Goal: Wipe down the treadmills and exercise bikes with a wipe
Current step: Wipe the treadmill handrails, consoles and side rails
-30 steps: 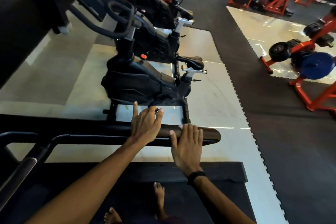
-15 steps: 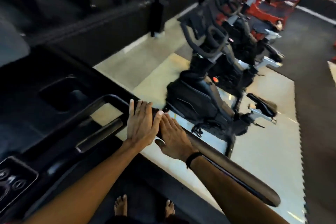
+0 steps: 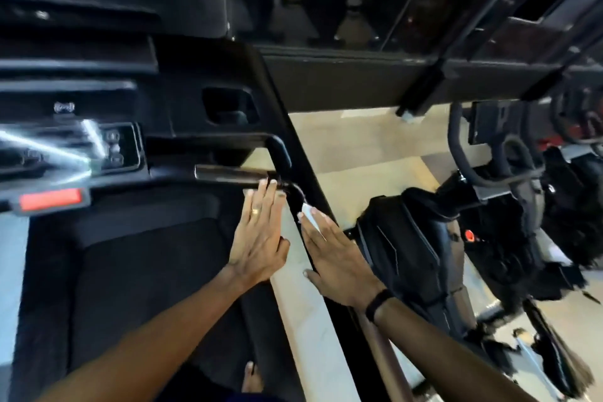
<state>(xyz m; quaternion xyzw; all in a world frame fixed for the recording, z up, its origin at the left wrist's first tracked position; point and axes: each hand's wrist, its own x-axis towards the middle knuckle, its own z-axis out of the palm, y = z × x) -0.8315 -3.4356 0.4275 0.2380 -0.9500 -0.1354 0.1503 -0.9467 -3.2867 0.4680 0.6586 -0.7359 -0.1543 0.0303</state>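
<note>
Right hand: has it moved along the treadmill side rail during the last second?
Yes. The right hand has slid up the side rail, from its free end toward the console.

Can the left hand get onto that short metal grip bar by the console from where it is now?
Probably yes. The left hand lies flat with its fingertips already at the near end of the grip bar, and nothing sits between them. The right hand is off to the side on the side rail.

Both hands now sit further up the treadmill's side handrail [image 3: 329, 225], by its curved front end; the left hand [image 3: 261, 238] reaches the silver grip bar [image 3: 228, 174]; a white wipe [image 3: 310, 215] shows under the right hand [image 3: 339, 258]; the console [image 3: 81, 147] fills the left side.
</note>
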